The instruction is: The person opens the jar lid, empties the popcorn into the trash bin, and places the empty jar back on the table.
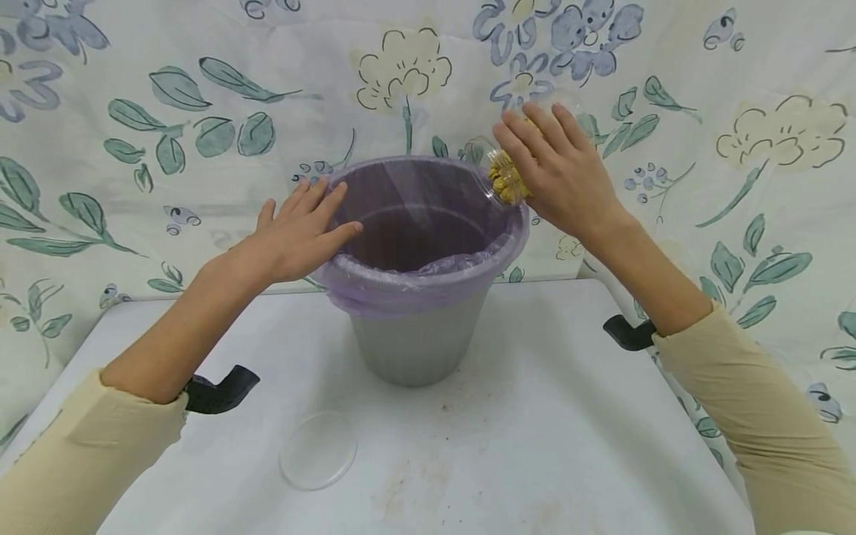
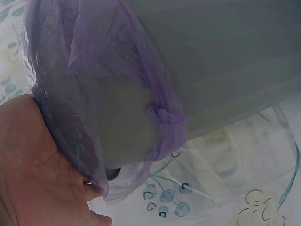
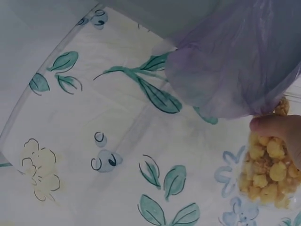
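A grey bin [image 1: 417, 345] stands upright on the white table, with a purple plastic liner [image 1: 401, 293] folded over its rim. My left hand [image 1: 294, 238] rests on the bin's left rim, fingers spread and fairly straight over the liner. At the right rim, my right hand [image 1: 565, 174] grips a clear plastic jar [image 1: 490, 195], tipped with its mouth towards the bin. Yellow-brown popcorn [image 3: 268, 172] fills much of the jar, some of it close to the mouth. In the right wrist view, my thumb [image 3: 282, 129] presses on the jar's side. The bin's floor is in shadow.
A clear round lid [image 1: 319, 451] lies on the table [image 1: 535, 446] in front of the bin, to the left. Brownish smudges and crumbs mark the tabletop. Behind the table hangs a flower-printed cloth [image 1: 267, 44].
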A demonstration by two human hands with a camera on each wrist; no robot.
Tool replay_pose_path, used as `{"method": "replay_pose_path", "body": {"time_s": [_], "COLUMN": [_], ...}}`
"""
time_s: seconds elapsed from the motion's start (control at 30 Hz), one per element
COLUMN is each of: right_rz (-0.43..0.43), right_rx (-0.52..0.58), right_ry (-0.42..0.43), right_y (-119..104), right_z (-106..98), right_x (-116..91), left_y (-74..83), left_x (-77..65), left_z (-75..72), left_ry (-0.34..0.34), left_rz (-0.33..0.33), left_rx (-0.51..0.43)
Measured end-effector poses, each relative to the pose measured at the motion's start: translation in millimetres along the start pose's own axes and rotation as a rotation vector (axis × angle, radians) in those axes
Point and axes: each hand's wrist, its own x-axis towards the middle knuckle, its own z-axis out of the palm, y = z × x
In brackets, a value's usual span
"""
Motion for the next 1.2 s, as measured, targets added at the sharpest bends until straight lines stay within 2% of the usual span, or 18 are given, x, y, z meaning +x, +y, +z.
{"method": "replay_pose_path", "body": {"time_s": [0.8,1.2], "right_rz": [-0.03,-0.11], "right_rx": [-0.037,-0.118], "right_ry": [0.009,-0.002], "right_y": [-1.0,-3.3], "right_z": [-1.6,-3.9], "right_x": [1.8,5.2], "left_y": [-0.3,-0.2], "left_x": [1.3,1.2], "left_z": [0.2,-0.5], "left_ry": [-0.002,-0.005], "left_rz": [-0.007,-0.004], "left_rx": [0.003,0.001]}}
